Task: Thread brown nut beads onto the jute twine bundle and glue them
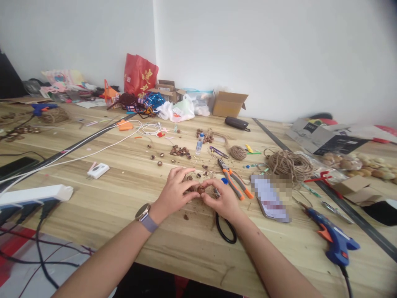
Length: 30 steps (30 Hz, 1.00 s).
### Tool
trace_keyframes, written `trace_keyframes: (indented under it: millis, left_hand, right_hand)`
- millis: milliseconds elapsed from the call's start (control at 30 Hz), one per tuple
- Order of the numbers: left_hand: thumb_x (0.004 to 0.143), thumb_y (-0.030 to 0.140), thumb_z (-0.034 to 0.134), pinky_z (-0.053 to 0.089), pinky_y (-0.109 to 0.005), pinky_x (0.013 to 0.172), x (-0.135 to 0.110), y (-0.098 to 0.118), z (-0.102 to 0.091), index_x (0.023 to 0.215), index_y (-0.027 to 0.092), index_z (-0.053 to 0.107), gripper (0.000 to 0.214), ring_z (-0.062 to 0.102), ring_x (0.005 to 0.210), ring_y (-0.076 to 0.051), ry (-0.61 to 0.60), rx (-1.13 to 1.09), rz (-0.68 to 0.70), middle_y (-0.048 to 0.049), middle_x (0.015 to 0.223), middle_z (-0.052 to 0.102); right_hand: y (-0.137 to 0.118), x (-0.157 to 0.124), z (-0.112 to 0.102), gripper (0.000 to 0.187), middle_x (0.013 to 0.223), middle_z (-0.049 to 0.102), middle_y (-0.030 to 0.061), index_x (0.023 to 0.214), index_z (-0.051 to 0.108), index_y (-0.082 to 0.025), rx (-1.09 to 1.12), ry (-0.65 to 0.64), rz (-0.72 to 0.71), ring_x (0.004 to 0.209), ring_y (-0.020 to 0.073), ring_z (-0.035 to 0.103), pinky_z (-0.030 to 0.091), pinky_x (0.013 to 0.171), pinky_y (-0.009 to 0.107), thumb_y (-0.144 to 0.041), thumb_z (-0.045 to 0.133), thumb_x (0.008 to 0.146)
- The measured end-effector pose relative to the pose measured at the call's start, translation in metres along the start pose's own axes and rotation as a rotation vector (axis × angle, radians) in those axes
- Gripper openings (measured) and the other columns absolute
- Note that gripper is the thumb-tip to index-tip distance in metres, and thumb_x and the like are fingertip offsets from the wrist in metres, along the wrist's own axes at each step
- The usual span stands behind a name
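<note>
A small round brown nutshell (201, 189) is pinched between the fingertips of my two hands, just above the table. My right hand (222, 199) has its thumb and forefinger closed round it. From the other side, the thumb of my left hand (177, 189) meets the shell, and the fingers arch over more shell pieces. Beneath my right hand lie scissors, with one black handle loop (226, 228) showing and the blades mostly hidden. Pliers with orange and grey handles (234, 178) rest just beyond. Farther back sits a cluster of nutshells (180, 151).
A phone (269, 200), a blue glue gun (333, 236) and a coil of twine (288, 163) lie on the right. A small bottle (199, 143) and a twine ball (237, 152) stand ahead. On the left are a power strip (37, 194) and white cables (102, 134).
</note>
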<state>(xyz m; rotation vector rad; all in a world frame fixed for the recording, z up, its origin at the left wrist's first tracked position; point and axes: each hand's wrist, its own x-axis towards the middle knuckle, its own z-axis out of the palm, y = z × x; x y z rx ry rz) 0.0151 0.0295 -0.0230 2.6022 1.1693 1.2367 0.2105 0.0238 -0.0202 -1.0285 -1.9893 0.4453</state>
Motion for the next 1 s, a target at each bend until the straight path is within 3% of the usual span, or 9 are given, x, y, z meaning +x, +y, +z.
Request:
trace_keyframes:
  millis: [100,267,433,700,1000]
  left_hand:
    - [0.076,0.044,0.069,0.037,-0.047,0.1,0.002,-0.004,-0.003,0.1,0.024,0.069,0.031,0.044,0.114,-0.028,0.042,-0.006,-0.04,-0.0085,0.123,0.058]
    - [0.086,0.032,0.059,0.041,-0.043,0.094,0.005,-0.007,-0.006,0.089,0.022,0.067,0.013,0.052,0.102,-0.023,0.149,-0.019,-0.169,-0.0061,0.1,0.066]
    - [0.085,0.027,0.059,0.045,-0.037,0.085,0.005,0.0,-0.003,0.08,0.019,0.066,0.012,0.054,0.091,-0.02,0.081,-0.127,-0.148,-0.0037,0.083,0.068]
    - [0.08,0.032,0.066,0.045,-0.038,0.086,0.004,0.009,0.003,0.082,0.021,0.07,0.012,0.055,0.097,-0.022,-0.04,-0.271,-0.273,-0.0036,0.089,0.07]
    - [0.078,0.026,0.068,0.044,-0.037,0.089,0.003,0.006,0.002,0.083,0.019,0.069,0.009,0.056,0.098,-0.022,-0.071,-0.376,-0.387,-0.0035,0.091,0.069]
  right_hand:
    - [0.001,0.0,0.0,0.014,0.084,0.068,0.0031,0.087,0.059,-0.022,-0.015,0.037,0.017,0.081,0.0196,0.064,0.049,0.077,0.034,-0.02,0.057,0.073]
    - [0.004,0.0,0.001,0.013,0.085,0.068,0.0034,0.086,0.058,-0.022,-0.049,0.12,0.035,0.081,0.0199,0.063,0.05,0.077,0.035,-0.023,0.058,0.073]
    - [-0.001,0.0,0.003,0.012,0.085,0.068,0.0028,0.087,0.058,-0.023,-0.107,0.147,-0.023,0.082,0.0202,0.063,0.048,0.079,0.036,-0.02,0.058,0.075]
    - [-0.001,-0.002,0.008,0.018,0.088,0.067,0.0038,0.093,0.055,-0.023,-0.171,0.203,-0.072,0.086,0.0221,0.061,0.045,0.08,0.038,-0.02,0.06,0.076]
    - [-0.003,-0.001,0.01,0.017,0.093,0.068,0.0028,0.098,0.057,-0.025,-0.218,0.103,-0.214,0.09,0.0211,0.06,0.041,0.083,0.038,-0.02,0.062,0.083]
